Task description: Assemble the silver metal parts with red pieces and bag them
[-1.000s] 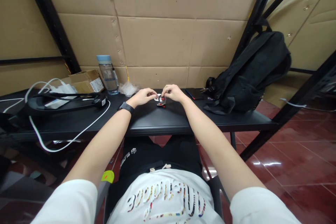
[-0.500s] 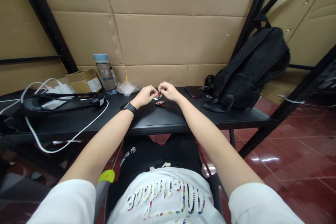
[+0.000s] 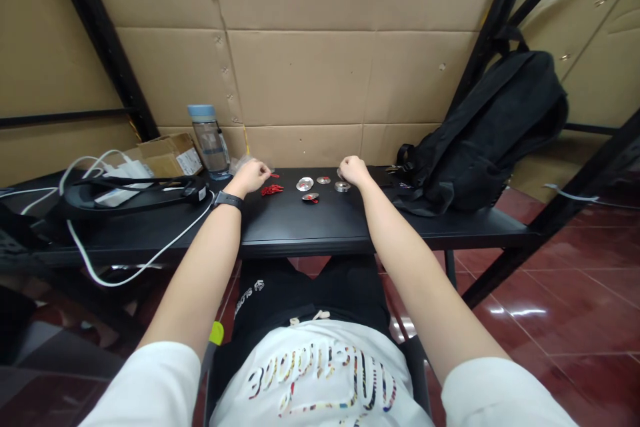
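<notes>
My left hand (image 3: 253,176) is closed in a pinch, and a short piece of red cord (image 3: 275,175) sticks out from its fingertips. Just below it on the black tabletop lies a small bunch of red cords (image 3: 272,191). My right hand (image 3: 353,170) is closed above the right side of the table, its fingertips hiding what they hold, if anything. Close under it sits a round silver piece (image 3: 343,187), perhaps stacked. Between the hands lie a dished silver disc (image 3: 305,184), another disc with red at its centre (image 3: 323,181), and a nearer one with a red loop (image 3: 311,197).
On the left are a water bottle (image 3: 211,147), a cardboard box (image 3: 173,155), a black curved device (image 3: 135,195) and a white cable (image 3: 150,260). A clear plastic bag (image 3: 241,163) lies behind my left hand. A black backpack (image 3: 487,127) leans at right.
My hands have moved apart from the middle, left hand to the left and right hand to the right. Several silver discs and the red cords now show between them.
</notes>
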The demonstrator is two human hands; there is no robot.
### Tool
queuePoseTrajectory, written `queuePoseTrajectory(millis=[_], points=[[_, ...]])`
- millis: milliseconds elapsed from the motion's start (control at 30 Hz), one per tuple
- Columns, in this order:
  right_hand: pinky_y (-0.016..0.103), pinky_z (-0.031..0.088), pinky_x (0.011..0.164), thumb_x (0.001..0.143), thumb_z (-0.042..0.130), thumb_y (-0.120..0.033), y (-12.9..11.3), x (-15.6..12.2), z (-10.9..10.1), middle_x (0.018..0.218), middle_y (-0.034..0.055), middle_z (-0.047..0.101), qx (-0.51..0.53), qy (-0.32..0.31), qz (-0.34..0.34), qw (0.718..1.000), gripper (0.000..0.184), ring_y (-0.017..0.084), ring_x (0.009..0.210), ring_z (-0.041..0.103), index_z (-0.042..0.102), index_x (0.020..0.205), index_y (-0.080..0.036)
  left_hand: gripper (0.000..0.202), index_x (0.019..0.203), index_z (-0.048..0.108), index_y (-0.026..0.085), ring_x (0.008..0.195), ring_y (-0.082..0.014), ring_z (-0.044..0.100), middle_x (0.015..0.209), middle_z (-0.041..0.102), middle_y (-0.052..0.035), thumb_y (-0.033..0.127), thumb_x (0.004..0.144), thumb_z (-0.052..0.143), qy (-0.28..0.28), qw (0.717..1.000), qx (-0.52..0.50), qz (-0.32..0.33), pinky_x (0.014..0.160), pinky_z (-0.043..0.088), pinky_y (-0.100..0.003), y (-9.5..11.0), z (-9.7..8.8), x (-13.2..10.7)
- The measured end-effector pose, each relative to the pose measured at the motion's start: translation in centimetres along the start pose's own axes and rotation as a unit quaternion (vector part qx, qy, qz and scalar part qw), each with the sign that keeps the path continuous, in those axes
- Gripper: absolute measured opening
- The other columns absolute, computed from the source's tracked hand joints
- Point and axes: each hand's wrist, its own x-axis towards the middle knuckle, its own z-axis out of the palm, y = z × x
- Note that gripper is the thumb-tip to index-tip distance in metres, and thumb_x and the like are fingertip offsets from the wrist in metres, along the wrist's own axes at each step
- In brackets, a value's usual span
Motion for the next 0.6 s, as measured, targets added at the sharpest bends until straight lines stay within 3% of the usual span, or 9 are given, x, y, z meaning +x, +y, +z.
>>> queuePoseTrajectory(millis=[100, 167, 433, 600], points=[[0.026, 0.047, 0.073, 0.087, 0.055, -0.011, 1.5, 0.3, 0.0, 0.093, 0.0160, 0.077, -0.052, -0.029, 0.026, 0.998, 0.019, 0.024, 0.088, 0.071, 0.074, 0.086, -0.014, 0.020, 0.058, 0.069, 0.022, 0.067, -0.0206, 0.064, 0.059, 0.067, -0.0047, 0.031, 0.075, 0.063, -0.055, 0.998, 0.012, -0.018, 0.070, 0.050, -0.028, -1.4, -0.1, -0.1], [0.024, 0.047, 0.071, 0.086, 0.059, -0.010, 2.1, 0.3, 0.4, 0.094, 0.0139, 0.078, -0.066, -0.049, 0.023, 0.996, 0.017, 0.021, 0.085, 0.070, 0.074, 0.092, -0.014, 0.017, 0.057, 0.069, 0.023, 0.067, -0.0209, 0.064, 0.057, 0.068, -0.0042, 0.032, 0.071, 0.065, -0.068, 0.997, 0.014, -0.030, 0.067, 0.050, -0.027, -1.8, 0.1, -0.1], [0.024, 0.047, 0.074, 0.086, 0.064, -0.011, 2.4, 0.3, 1.9, 0.101, 0.0121, 0.078, -0.082, -0.107, 0.003, 0.991, 0.014, 0.020, 0.087, 0.071, 0.075, 0.090, -0.018, 0.011, 0.067, 0.075, 0.023, 0.072, -0.0224, 0.069, 0.073, 0.076, -0.0056, 0.031, 0.068, 0.067, -0.112, 0.991, 0.007, -0.075, 0.068, 0.052, -0.028, -1.0, 0.0, -0.2], [0.026, 0.047, 0.080, 0.091, 0.062, -0.019, 1.8, 0.1, 1.4, 0.106, 0.0129, 0.075, -0.089, -0.079, -0.019, 0.993, 0.014, 0.021, 0.093, 0.069, 0.075, 0.093, -0.019, 0.012, 0.069, 0.073, 0.023, 0.072, -0.0222, 0.068, 0.075, 0.075, -0.0052, 0.032, 0.070, 0.065, -0.107, 0.991, 0.012, -0.081, 0.066, 0.051, -0.027, -0.9, -0.1, -0.3]])
